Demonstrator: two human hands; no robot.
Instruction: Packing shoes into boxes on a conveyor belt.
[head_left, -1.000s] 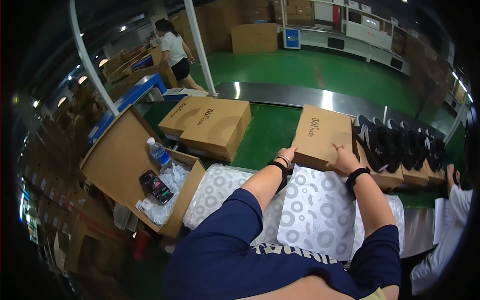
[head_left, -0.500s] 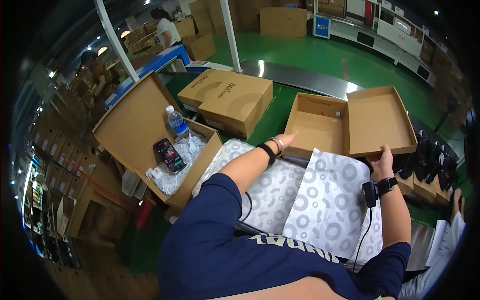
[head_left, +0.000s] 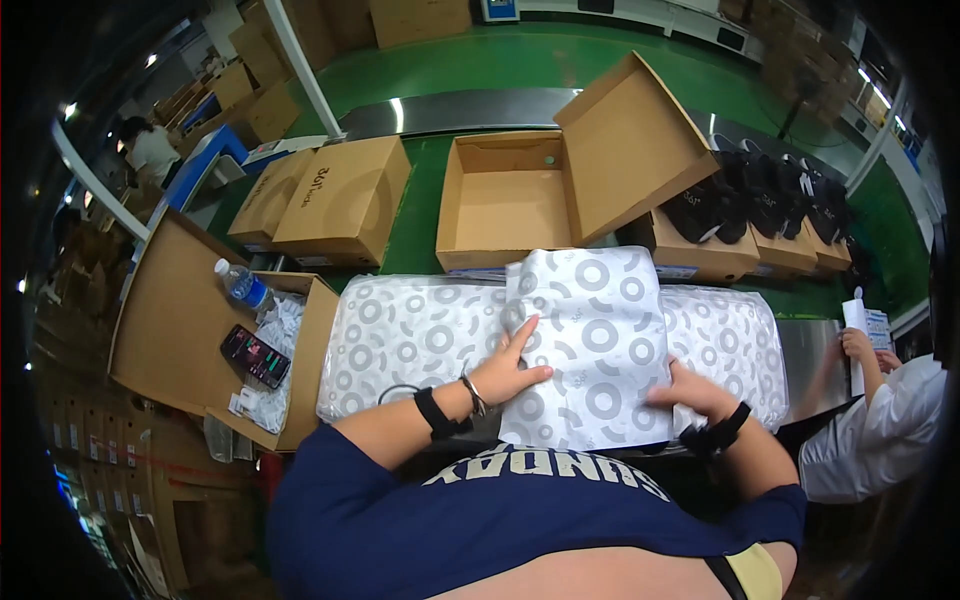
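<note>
A sheet of white wrapping paper (head_left: 595, 300) printed with grey rings lies across a plastic-covered stack of the same patterned paper (head_left: 420, 330). Against the sheet's left side, my left hand (head_left: 510, 372) lies with thumb and forefinger spread apart. My right hand (head_left: 700, 392) is at the sheet's right edge, its fingers smeared by motion, so their grip is unclear. Just beyond the paper stands a brown cardboard shoebox (head_left: 510, 215), its inside bare and its hinged lid (head_left: 640, 150) raised to the right.
At left, an open box (head_left: 305, 365) holds shredded paper, a water bottle (head_left: 243, 285) and a phone (head_left: 256, 356). Closed shoeboxes (head_left: 345, 200) stand behind it. Black shoes (head_left: 705, 210) rest on boxes at right. A co-worker in white (head_left: 870, 440) holds papers at far right.
Both hands have come back from the open shoebox to the sheet of paper. The box is now let go, with its lid tilted up. My view has turned to the right.
</note>
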